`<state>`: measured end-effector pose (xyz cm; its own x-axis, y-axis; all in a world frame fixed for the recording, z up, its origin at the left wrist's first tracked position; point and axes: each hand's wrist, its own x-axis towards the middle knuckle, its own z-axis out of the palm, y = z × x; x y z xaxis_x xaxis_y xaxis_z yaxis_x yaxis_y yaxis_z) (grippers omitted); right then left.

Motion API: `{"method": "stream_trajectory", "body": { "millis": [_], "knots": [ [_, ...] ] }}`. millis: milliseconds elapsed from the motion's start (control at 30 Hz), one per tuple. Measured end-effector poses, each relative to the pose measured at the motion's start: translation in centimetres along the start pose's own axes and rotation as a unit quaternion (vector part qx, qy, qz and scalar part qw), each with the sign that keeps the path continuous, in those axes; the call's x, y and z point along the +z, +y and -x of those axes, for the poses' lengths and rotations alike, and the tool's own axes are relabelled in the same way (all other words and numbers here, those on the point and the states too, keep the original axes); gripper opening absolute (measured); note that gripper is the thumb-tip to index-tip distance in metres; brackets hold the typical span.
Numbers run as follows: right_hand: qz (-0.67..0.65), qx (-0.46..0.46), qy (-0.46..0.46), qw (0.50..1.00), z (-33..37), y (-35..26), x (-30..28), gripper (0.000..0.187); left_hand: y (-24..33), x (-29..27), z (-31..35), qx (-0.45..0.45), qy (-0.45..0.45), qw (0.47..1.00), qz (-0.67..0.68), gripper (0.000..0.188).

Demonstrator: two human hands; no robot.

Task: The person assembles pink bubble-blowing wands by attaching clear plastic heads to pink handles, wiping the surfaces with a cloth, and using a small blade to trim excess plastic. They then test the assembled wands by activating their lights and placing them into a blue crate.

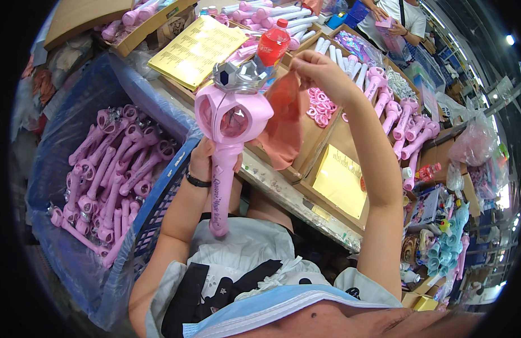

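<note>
My left hand [202, 160] is wrapped round the upper handle of a pink toy wand [224, 183] with a round, windowed head and a silver crown on top. The wand stands nearly upright in front of my lap, with dark lettering down its handle. My raised right hand [316, 69] pinches the upper corner of an orange cloth [284, 127]. The cloth hangs down beside the wand's head; whether they touch I cannot tell. Just behind the crown is a red-capped bottle with a red label [273, 42].
At my left stands a blue basket [169, 174] lined with clear plastic, full of pink wands [111, 174]. Yellow printed sheets [197, 49], pink rings [321, 107] and more wands [407, 127] lie across the worktable. Another person [404, 22] holds a pink box at the far side.
</note>
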<state>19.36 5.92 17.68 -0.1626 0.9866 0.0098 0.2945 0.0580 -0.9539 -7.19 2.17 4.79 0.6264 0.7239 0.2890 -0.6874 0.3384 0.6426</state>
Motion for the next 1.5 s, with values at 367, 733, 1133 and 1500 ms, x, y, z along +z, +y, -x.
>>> {"method": "stream_trajectory", "body": {
  "millis": [367, 733, 1133, 1500],
  "knots": [
    [-0.167, -0.012, -0.002, 0.986, 1.6, 2.1, 6.9, 0.033, -0.1, 0.7, -2.8, 0.017, -0.029, 0.999, -0.037, 0.093],
    [0.025, 0.026, 0.107, 0.994, 6.7, 7.9, 6.9, 0.021, 0.8, -3.7, -1.0, 0.036, -0.037, 0.999, 0.001, 0.08],
    [0.335, -0.264, 0.158, 0.89, 6.0, 7.0, 5.9, 0.029, 0.3, -3.9, -0.4, 0.083, 0.057, 0.99, 0.099, 0.08],
    [0.361, -0.223, 0.19, 0.885, 6.7, 10.7, 10.3, 0.015, 0.4, -4.5, 0.3, 0.048, 0.008, 0.999, 0.024, 0.083]
  ]
}}
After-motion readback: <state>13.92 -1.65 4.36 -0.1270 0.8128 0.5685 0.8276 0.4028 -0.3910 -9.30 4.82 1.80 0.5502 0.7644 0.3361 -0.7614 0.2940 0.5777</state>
